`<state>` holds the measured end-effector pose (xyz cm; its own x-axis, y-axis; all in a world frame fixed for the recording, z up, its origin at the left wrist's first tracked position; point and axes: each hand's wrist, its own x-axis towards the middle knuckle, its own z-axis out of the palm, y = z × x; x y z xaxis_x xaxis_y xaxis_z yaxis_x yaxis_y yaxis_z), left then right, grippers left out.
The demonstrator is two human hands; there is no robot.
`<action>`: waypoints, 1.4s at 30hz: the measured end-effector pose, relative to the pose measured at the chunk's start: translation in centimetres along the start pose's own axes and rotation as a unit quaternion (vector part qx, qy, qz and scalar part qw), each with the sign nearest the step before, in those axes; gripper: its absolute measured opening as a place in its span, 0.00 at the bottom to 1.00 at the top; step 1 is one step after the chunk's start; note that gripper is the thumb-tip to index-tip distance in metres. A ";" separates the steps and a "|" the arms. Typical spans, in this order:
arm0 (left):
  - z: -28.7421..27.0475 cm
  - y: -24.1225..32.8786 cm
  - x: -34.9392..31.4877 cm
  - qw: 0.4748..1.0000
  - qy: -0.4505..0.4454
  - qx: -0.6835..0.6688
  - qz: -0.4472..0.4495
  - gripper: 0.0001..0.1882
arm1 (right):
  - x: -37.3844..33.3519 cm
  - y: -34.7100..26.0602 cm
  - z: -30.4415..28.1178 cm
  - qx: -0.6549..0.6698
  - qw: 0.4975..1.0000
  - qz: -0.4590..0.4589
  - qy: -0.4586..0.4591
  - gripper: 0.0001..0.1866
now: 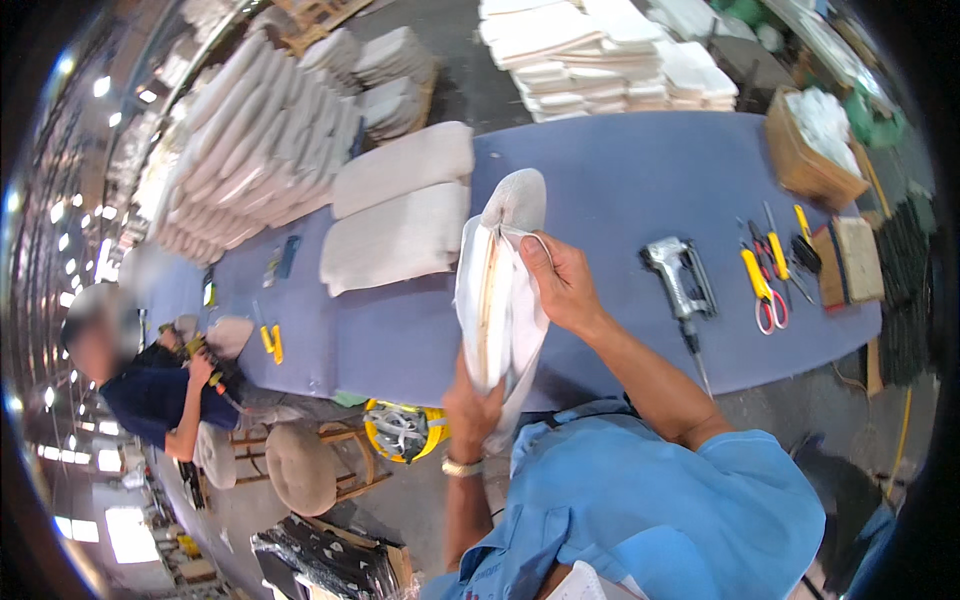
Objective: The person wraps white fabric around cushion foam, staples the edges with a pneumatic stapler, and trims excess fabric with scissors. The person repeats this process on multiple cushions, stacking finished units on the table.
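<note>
A grey fabric-covered cushion panel (515, 200) is held up on edge in front of me, above the table's near edge. Its cover gapes along the side, and a white lining and a yellowish strip show in the gap. My right hand (562, 285) pinches the loose edge of the cover at the upper right. Lower down, my left hand (473, 405) is closed round the bottom end of the panel, slightly blurred. Two similar light panels (395, 235) lie flat on the blue table (590, 160), just left of the held one.
At right lie a staple gun (680, 280) with a hose, red-handled scissors (768, 300), yellow-handled tools (776, 240) and a cardboard box (800, 165). Stacked panels (250, 150) rise at left. A co-worker (160, 385) holds a power tool. A yellow helmet (405, 430) sits below the table.
</note>
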<state>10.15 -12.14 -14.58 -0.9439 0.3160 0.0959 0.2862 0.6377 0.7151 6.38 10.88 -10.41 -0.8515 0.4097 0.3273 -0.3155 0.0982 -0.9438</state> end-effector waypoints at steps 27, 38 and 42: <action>12.5 4.8 6.9 0.963 -0.180 -0.169 0.108 0.25 | -15.1 16.2 -42.5 -0.609 0.713 0.302 0.173 0.20; 12.3 4.1 7.8 0.966 -0.116 -0.082 0.217 0.23 | -20.3 14.2 -39.6 -0.460 0.745 0.461 0.142 0.41; 12.4 5.7 8.0 0.955 -0.133 -0.072 0.255 0.21 | -24.5 13.3 -35.2 -0.241 0.813 0.471 0.244 0.38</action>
<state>6.23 2.74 -18.30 -0.6077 0.7387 0.2915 0.6535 0.2566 0.7121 37.82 34.11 -32.64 -0.3166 0.8083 -0.4964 0.6806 -0.1710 -0.7125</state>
